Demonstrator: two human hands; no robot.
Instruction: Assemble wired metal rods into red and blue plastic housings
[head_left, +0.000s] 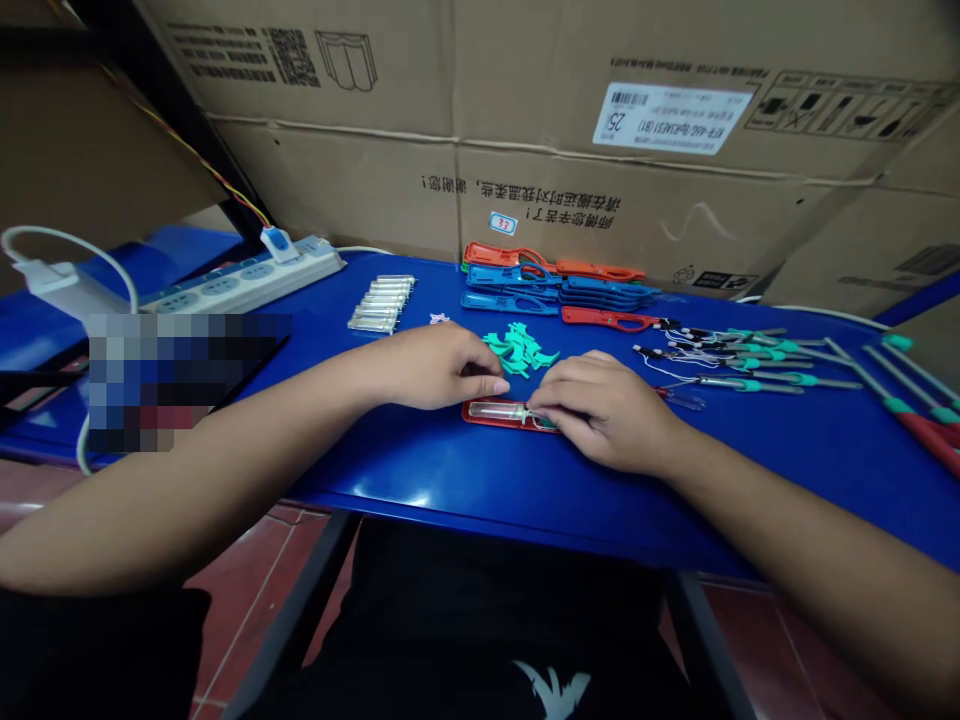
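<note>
A red plastic casing (pixel 510 422) lies flat near the table's front edge. In its left half sits a clear tube (pixel 495 410), with thin white wire (pixel 534 420) at the tube's right end. My right hand (pixel 604 410) covers the casing's right half, its fingertips pinched together at the wire. My left hand (pixel 442 368) hovers at the casing's upper left edge, fingers curved and a gap between thumb and forefinger; nothing shows in it. Just behind the fingertips lies a pile of small green plastic pieces (pixel 521 350).
Several clear tubes (pixel 381 303) lie in a row at the left. Blue casings (pixel 517 278) and orange casings (pixel 600 270) are stacked by the cardboard box (pixel 375 180). Wired rods with green parts (pixel 750 355) lie at right. A power strip (pixel 247 275) stands at far left.
</note>
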